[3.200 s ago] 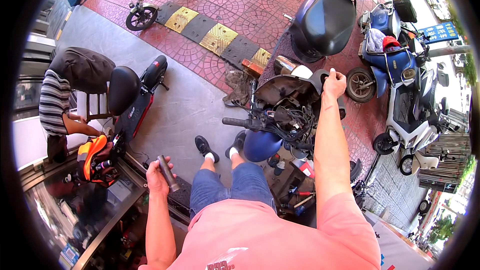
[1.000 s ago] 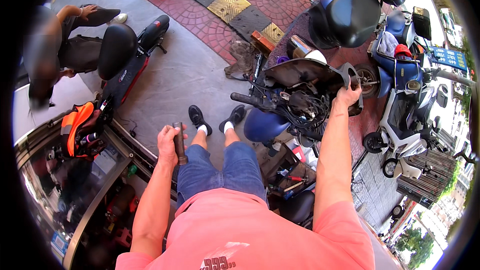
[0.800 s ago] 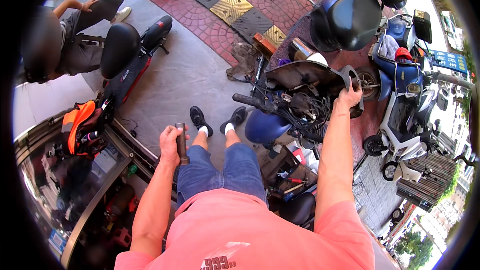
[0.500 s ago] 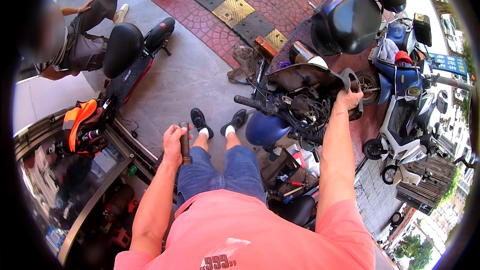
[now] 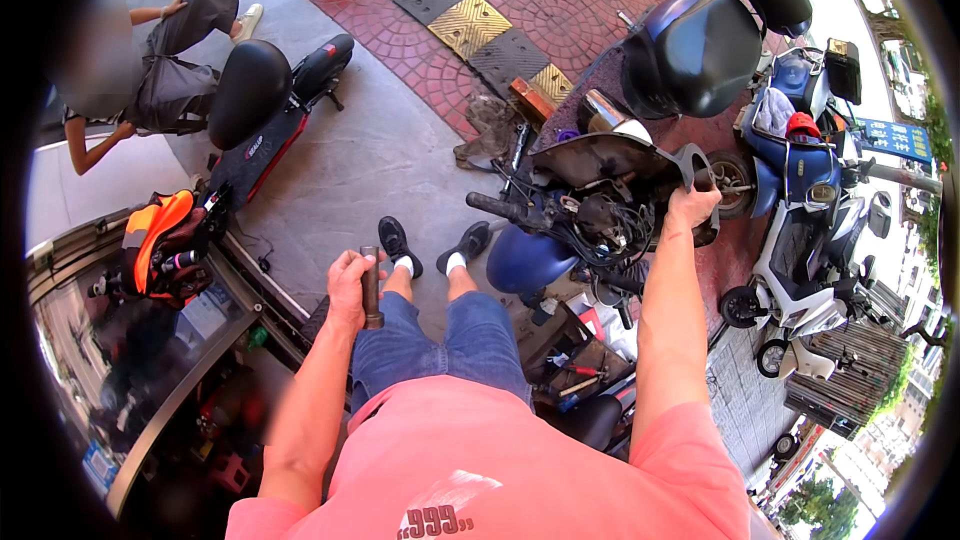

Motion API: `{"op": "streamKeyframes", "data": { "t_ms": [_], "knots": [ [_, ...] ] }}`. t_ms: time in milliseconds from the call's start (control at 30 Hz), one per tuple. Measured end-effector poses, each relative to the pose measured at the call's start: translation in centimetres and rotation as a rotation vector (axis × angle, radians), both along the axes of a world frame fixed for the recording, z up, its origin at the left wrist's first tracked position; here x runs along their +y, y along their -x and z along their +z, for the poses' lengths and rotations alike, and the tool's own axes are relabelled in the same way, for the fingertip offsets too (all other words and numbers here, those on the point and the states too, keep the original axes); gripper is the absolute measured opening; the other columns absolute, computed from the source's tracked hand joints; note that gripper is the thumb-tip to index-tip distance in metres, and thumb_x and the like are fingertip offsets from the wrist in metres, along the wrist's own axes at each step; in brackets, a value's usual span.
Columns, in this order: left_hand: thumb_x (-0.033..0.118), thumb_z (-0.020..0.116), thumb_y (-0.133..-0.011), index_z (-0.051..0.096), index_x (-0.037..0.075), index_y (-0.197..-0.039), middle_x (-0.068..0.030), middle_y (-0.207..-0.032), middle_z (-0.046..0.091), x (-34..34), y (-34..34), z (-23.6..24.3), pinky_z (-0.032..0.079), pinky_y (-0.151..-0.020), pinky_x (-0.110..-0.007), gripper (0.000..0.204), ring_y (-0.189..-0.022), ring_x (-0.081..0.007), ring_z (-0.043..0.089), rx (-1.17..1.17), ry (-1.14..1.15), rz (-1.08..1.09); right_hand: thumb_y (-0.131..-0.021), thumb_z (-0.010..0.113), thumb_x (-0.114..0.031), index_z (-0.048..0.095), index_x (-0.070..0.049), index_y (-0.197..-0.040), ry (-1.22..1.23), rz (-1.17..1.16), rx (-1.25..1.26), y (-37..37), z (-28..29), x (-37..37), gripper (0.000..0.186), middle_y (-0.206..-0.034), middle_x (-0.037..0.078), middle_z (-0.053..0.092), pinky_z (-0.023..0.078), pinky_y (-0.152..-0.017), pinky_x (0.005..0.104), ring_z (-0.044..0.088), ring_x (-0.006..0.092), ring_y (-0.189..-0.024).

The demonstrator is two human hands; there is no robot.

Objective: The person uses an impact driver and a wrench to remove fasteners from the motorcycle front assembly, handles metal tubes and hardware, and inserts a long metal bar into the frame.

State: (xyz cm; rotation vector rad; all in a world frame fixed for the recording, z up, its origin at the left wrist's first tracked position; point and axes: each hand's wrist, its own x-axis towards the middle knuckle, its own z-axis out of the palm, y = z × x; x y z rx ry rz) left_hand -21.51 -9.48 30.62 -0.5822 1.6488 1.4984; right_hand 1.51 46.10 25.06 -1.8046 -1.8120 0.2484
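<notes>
My left hand (image 5: 345, 292) is closed around a short dark metal bar (image 5: 372, 292) with thickened ends, held upright in front of my shorts. With my arm stretched out, my right hand (image 5: 692, 206) grips the rim of a dark plastic body panel (image 5: 618, 158) on a partly dismantled blue scooter. Below the panel, wires and cables (image 5: 600, 225) lie exposed around the handlebar. A black handlebar grip (image 5: 490, 205) points left, above the blue front fender (image 5: 530, 258).
A tray of tools (image 5: 578, 365) sits beside my right leg. At the left, a person (image 5: 180, 80) sits behind a black-seated scooter (image 5: 262, 145). A glass-topped cabinet (image 5: 190, 380) stands lower left. More scooters (image 5: 800, 240) are parked at the right. A yellow-black speed bump (image 5: 470, 25) crosses the paving.
The view has shifted slightly. The seated person at the left has leaned and now shows a bent arm. Both my hands keep their holds on the bar and the panel.
</notes>
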Motion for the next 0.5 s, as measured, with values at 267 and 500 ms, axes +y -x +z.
{"op": "streamKeyframes", "data": {
  "t_ms": [267,500],
  "knots": [
    [0.019,0.063,-0.092,0.053,0.011,-0.086,-0.0122,-0.109,0.073,0.4,0.1,0.3,0.057,-0.052,-0.034,0.014,-0.080,-0.0174,0.069,-0.006,-0.004,0.003,-0.084,0.084,-0.032,0.062,0.003,-0.118,0.118,0.181,0.116,-4.6,-2.7,2.7,0.053,-0.110,0.024,0.073,0.051,-0.096,0.0477,0.069,0.0413,-0.108],
    [0.021,0.063,-0.093,0.053,0.013,-0.086,-0.0112,-0.110,0.073,0.0,0.2,0.2,0.057,-0.055,-0.035,0.014,-0.080,-0.0168,0.068,0.003,0.013,-0.026,-0.087,0.085,-0.029,0.066,0.004,-0.115,0.047,-0.036,-0.098,0.1,0.1,-0.9,0.047,-0.115,0.023,0.073,0.051,-0.097,0.0469,0.069,0.0410,-0.110]
  ]
}}
